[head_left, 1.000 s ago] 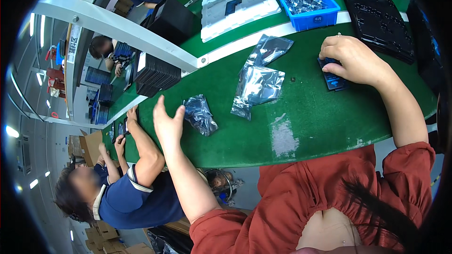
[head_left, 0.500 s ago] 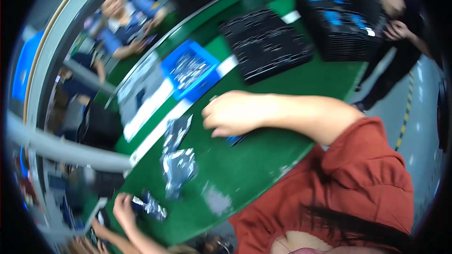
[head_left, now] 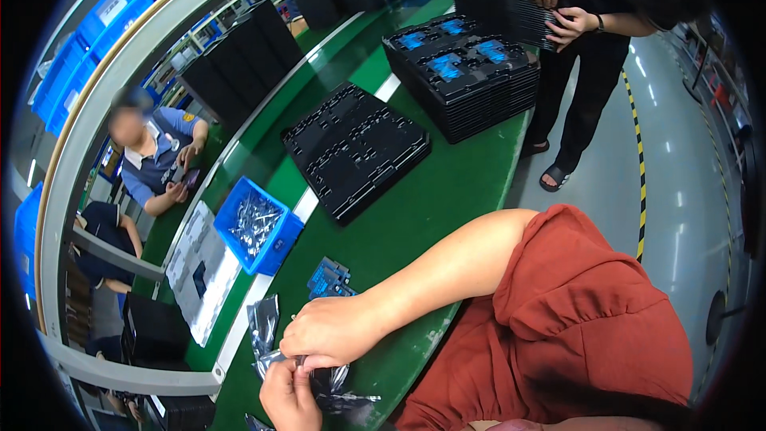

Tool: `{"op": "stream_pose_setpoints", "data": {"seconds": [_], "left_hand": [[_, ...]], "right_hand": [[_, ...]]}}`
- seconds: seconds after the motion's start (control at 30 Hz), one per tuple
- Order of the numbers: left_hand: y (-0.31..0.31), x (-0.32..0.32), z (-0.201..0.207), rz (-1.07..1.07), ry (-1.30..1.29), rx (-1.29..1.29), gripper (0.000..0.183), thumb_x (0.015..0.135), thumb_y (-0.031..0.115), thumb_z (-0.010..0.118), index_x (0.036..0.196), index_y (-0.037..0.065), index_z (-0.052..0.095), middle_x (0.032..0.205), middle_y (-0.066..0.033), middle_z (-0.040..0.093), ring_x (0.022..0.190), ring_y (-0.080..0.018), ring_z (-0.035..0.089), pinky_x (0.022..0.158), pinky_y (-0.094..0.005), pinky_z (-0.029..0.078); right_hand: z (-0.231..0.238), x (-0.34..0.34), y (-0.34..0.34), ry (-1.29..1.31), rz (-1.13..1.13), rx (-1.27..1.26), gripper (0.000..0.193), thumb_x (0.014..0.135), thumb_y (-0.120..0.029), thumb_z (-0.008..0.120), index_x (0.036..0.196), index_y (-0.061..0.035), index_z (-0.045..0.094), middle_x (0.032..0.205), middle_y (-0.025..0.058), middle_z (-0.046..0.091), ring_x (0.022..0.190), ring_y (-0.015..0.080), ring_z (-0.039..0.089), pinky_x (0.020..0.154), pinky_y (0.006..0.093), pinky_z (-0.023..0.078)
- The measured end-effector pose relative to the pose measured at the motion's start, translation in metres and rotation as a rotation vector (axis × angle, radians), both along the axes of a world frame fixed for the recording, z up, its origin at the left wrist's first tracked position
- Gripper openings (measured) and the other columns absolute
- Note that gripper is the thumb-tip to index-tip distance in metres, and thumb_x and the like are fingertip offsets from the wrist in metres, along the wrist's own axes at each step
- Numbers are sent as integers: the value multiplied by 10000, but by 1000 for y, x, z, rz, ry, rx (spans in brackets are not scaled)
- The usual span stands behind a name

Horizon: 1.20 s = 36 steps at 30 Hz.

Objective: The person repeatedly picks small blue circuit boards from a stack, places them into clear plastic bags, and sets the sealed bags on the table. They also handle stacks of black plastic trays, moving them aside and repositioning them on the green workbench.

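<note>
Two bare hands, right hand (head_left: 331, 334) and left hand (head_left: 286, 395), meeting at the fingertips; fingers curled nearly closed, what they pinch cannot be told.
Silvery bags (head_left: 264, 323), at least two, partly hidden, lying on the green table (head_left: 399, 219) under and just beside the hands.
Blue circuit boards (head_left: 327, 278), count unclear, near the right hand's knuckles.
One blue bin (head_left: 278, 252), loose metal parts (head_left: 254, 221) inside, too many to count.
One tall stack of black trays (head_left: 495, 104), four blue pieces (head_left: 447, 66) on top.
</note>
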<state>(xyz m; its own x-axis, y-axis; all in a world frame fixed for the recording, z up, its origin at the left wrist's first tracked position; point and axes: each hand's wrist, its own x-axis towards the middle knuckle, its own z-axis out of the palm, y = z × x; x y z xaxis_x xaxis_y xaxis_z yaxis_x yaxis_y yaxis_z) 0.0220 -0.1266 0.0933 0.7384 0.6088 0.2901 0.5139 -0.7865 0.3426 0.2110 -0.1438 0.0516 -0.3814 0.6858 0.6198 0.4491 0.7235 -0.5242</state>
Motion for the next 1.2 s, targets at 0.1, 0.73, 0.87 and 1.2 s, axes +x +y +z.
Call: {"op": "stream_pose_setpoints", "data": {"seconds": [0.1, 0.73, 0.87, 1.2], "left_hand": [[2, 4, -5, -27, -8, -147, 154, 893, 136, 562, 923, -8, 608, 888, -185, 618, 802, -346, 589, 732, -362, 462], [11, -10, -28, -172, -14, -341, 172, 838, 117, 574, 718, 0, 535, 634, -152, 499, 590, -346, 507, 533, -403, 400], [22, -14, -23, -333, -187, -588, 127, 848, 109, 577, 754, 25, 595, 636, -93, 525, 582, -251, 528, 537, -321, 416], [25, -32, -29, 30, -508, -511, 191, 903, 104, 526, 754, 6, 594, 635, -48, 583, 528, -119, 528, 490, -265, 420]], "right_hand": [[7, 4, -3, -39, -17, -113, 216, 743, -188, 695, 671, -13, 590, 618, 142, 600, 613, 325, 608, 557, 420, 467], [10, -4, -7, -325, 143, -296, 182, 733, -210, 618, 706, -33, 650, 701, 179, 633, 686, 376, 616, 604, 452, 487], [7, 2, -6, -179, 297, 66, 200, 820, -191, 593, 679, -51, 566, 640, 74, 558, 584, 294, 563, 512, 397, 441], [21, -18, -37, -284, 319, 811, 169, 557, -192, 566, 539, -100, 425, 548, -17, 343, 454, 108, 371, 391, 266, 283]]}}
